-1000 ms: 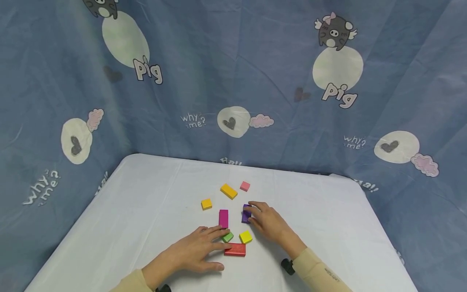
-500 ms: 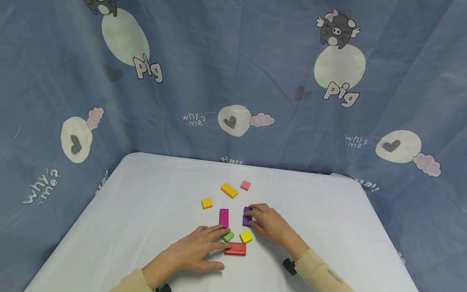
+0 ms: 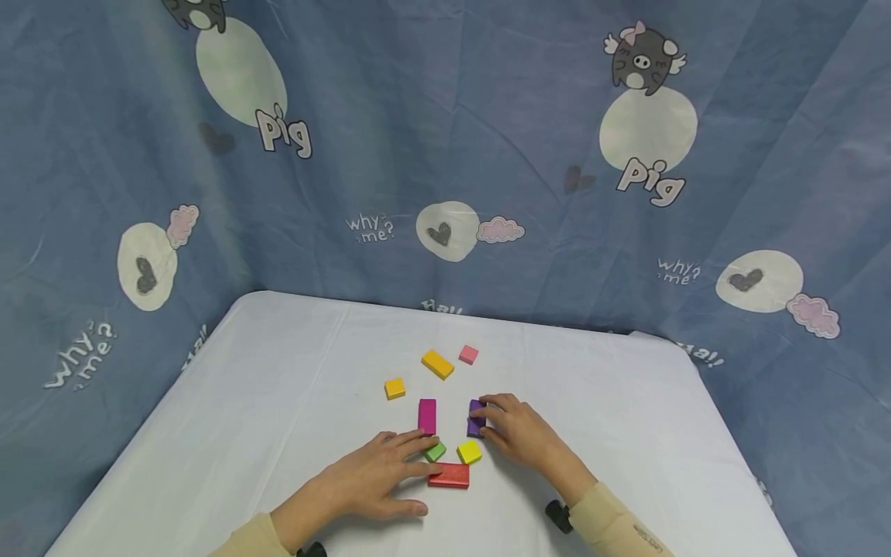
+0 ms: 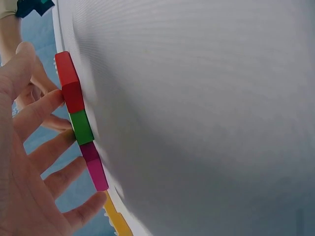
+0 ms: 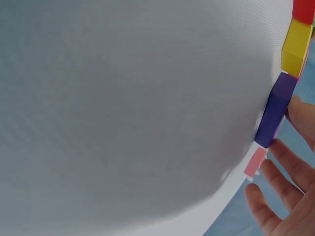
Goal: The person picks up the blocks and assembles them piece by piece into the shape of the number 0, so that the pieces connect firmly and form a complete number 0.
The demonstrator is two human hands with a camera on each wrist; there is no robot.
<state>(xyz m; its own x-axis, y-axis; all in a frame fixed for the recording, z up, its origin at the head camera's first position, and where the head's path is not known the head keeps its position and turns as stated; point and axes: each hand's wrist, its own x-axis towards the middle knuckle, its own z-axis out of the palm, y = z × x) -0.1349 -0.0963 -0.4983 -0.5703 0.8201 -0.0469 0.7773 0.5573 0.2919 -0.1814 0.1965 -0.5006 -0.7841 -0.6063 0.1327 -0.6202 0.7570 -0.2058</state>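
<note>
In the head view my left hand (image 3: 369, 476) lies low with fingers spread. Its fingertips reach the red block (image 3: 448, 476), the green block (image 3: 436, 451) and the near end of the magenta block (image 3: 427, 416). The left wrist view has these three blocks in a row along the fingertips. My right hand (image 3: 522, 433) holds the purple block (image 5: 276, 110) between thumb and fingers, the block flat on the white table. Just nearer than the purple block sits a yellow block (image 3: 469, 452), right of the green one.
Farther back on the white table (image 3: 592, 387) lie an orange-yellow long block (image 3: 437, 363), a small orange-yellow block (image 3: 394, 388) and a small pink block (image 3: 469, 354). A blue printed curtain (image 3: 445, 155) hangs behind the table's far edge.
The right hand has slid the purple block nearer and slightly right, toward the yellow block. My left hand and the other blocks stay in place.
</note>
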